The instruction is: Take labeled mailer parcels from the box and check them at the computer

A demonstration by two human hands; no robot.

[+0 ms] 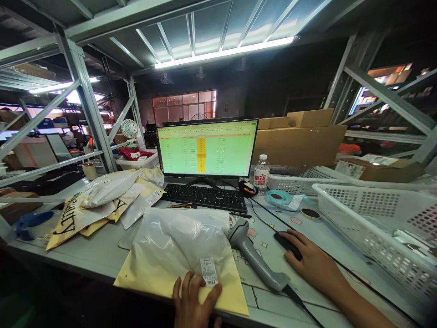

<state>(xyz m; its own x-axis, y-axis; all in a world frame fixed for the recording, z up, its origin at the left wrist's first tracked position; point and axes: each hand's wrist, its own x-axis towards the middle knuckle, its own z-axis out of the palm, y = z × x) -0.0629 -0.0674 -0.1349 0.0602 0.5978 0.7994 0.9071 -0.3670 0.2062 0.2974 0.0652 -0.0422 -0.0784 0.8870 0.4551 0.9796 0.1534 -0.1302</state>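
Note:
A white and yellow plastic mailer bag [177, 246] lies at the desk's front edge, with a printed barcode label [209, 272] near its lower side. My left hand [196, 296] rests on the bag's lower edge, fingers spread, the thumb beside the label. On the right, my right hand [309, 257] is curled over a black computer mouse [289, 246]. Between the two hands a grey barcode scanner [257, 262] lies on the desk, its head against the bag. Behind the bag are a black keyboard [205, 197] and a monitor [221, 155] showing a spreadsheet.
Several mailer bags [99, 200] are piled at left, near blue tape [32, 224]. A water bottle [261, 175], a teal tape roll [282, 199] and a white perforated basket [362, 228] stand right. Cardboard boxes [300, 143] sit behind. Metal rack posts [82, 100] frame the desk.

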